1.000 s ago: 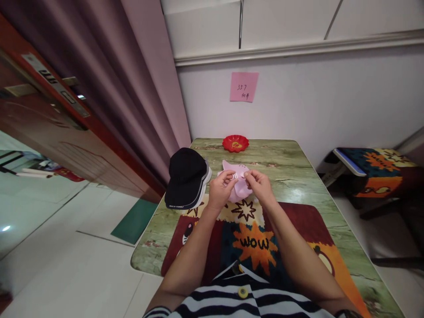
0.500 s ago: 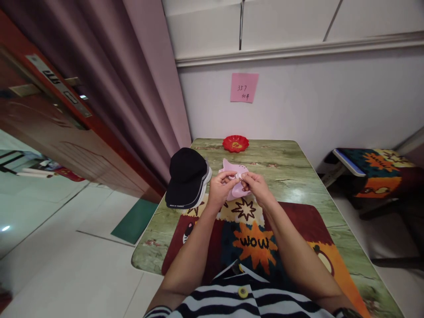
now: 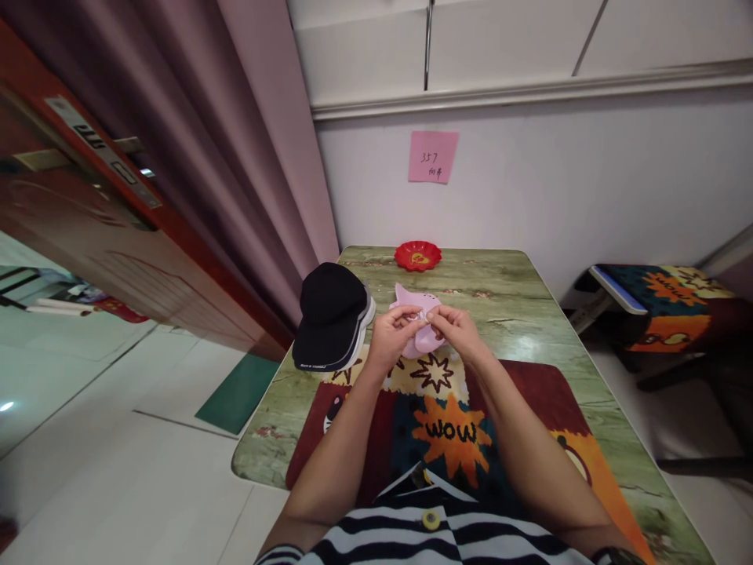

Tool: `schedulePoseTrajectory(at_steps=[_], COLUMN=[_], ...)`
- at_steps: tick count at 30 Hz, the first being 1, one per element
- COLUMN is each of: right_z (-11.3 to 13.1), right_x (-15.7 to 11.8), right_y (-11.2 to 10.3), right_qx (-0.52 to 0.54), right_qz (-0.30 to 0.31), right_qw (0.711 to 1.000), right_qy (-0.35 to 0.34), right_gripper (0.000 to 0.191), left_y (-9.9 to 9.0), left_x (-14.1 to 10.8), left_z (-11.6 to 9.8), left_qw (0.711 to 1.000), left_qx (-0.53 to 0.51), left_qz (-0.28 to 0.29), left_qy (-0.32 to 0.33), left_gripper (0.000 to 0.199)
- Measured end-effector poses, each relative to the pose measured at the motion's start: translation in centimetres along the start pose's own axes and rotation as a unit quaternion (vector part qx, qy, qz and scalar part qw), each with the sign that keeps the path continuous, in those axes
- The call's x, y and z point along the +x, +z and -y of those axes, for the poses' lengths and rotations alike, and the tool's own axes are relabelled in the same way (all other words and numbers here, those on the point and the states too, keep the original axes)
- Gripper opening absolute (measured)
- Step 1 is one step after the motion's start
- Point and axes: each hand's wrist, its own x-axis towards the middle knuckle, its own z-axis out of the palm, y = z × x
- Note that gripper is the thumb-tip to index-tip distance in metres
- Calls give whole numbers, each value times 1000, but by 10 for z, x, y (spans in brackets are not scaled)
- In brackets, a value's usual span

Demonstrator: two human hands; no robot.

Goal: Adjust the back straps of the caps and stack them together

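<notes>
While gripping a small pale piece (image 3: 422, 315) at the centre of the frame, has the left hand (image 3: 395, 336) pinched shut on its left end and the right hand (image 3: 460, 333) pinched likewise on its right end (cannot tell, so small, whether joined to the pink thing or separate). Has that pink thing (image 3: 424, 344) right at the hands, centre of the frame, partly covered by them, with a pointed corner to the upper left; cannot tell if resting on the bench (image 3: 500, 286) or hanging from the grip. Left of the hands, shows a black cap (image 3: 330, 302), with a white edge (image 3: 367, 311) along its right side. Below the hands, shows a patterned mat (image 3: 532, 388) lettered WOW. Above them, at the bench's far end, has a scalloped red dish (image 3: 417, 256); in the upper middle, a pink note (image 3: 434, 157) on the wall (image 3: 541, 180). At upper left, shows a mauve curtain (image 3: 247, 141) beside a brown door (image 3: 88, 224); at bottom centre, a striped shirt (image 3: 471, 541).
</notes>
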Motion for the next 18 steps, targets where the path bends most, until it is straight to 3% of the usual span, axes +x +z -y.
schedulePoseTrajectory(at_steps=[6,18], right_z=[1,2], right_x=[1,0], right_y=[-10,-13], right_qx=[-55,-48], right_qz=[27,59], right_qw=[998,997], right_qy=[-26,-22], right_gripper=[31,34], left_y=[-6,-8], left_x=[-2,-3], left_z=[-3,-5], left_qw=[999,996], left_qx=[26,67], left_qz=[24,45], left_qy=[15,42], left_gripper=[34,30])
